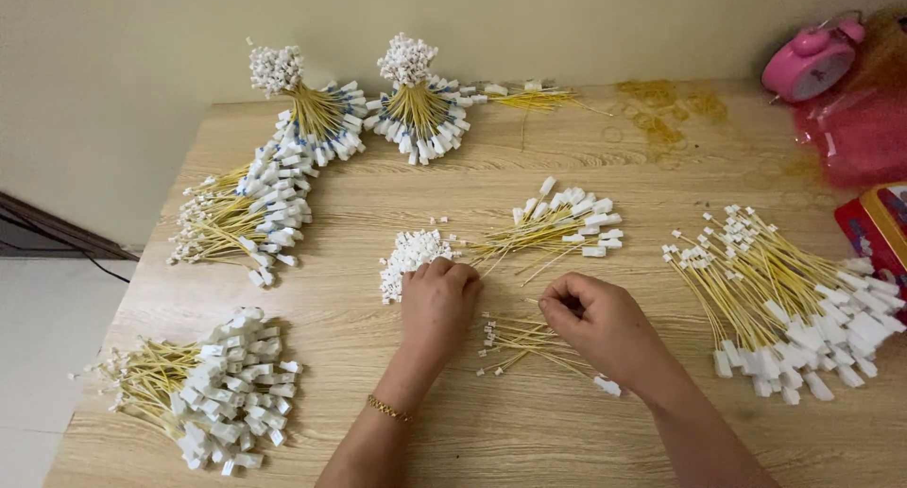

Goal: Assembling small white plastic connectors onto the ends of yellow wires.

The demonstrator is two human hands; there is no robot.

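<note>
My left hand (436, 304) rests fingers-down on the near end of a bunch of thin yellow wires with white plugs (543, 225), beside its cluster of small white end caps (408, 258). My right hand (605, 327) lies curled over a few loose yellow wires (515, 340), fingertips pinched at their upper edge. A gold bracelet (388, 410) sits on my left wrist. One white plug (607, 386) shows under my right wrist.
A wooden table (529, 431) carries more wire bundles: a large loose fan at right (789, 294), a pile at front left (203, 389), a long heap at left (248, 214), and two tied bundles at the back (316, 110) (416, 105). Pink alarm clock (811, 58) and red box (879, 223) at right.
</note>
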